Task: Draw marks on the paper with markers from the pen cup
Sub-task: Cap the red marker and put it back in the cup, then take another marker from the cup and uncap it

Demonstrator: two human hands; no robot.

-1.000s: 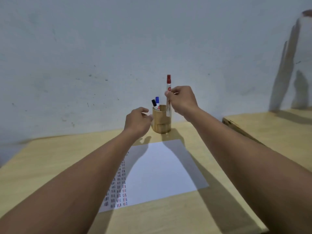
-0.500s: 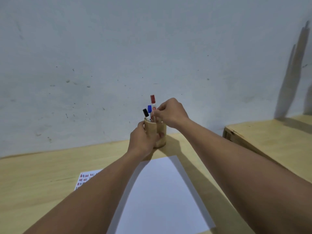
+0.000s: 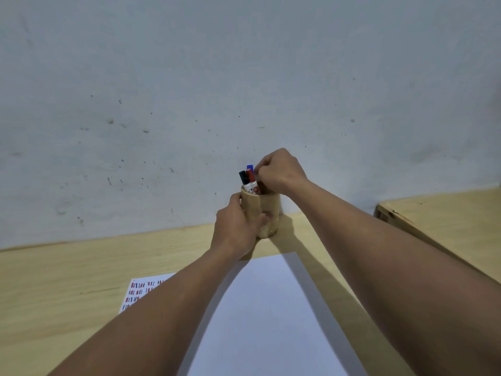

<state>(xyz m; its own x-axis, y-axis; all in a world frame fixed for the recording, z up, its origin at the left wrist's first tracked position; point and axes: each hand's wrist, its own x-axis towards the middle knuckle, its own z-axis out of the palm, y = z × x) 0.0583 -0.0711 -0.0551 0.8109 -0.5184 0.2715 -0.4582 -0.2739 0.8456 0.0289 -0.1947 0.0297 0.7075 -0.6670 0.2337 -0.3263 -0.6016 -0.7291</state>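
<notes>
Left hand (image 3: 238, 229) fingers wrapped round upright pen cup (image 3: 267, 210), right hand (image 3: 279, 172) fingers pinching blue marker (image 3: 250, 168), caps up

At centre frame the pen cup (image 3: 267, 213) is pale tan wood. Three markers stand in it with white barrels: one capped black (image 3: 243, 177), one red (image 3: 250, 175), one blue (image 3: 250, 167). The table (image 3: 67, 267) is light yellowish wood with faint grain. The paper (image 3: 268, 308) at lower centre is plain white, while a second sheet (image 3: 141, 290) at lower left carries rows of short red, blue and black dashes. The wall (image 3: 189, 77) across the upper frame is pale grey-blue, speckled with dark flecks.
</notes>
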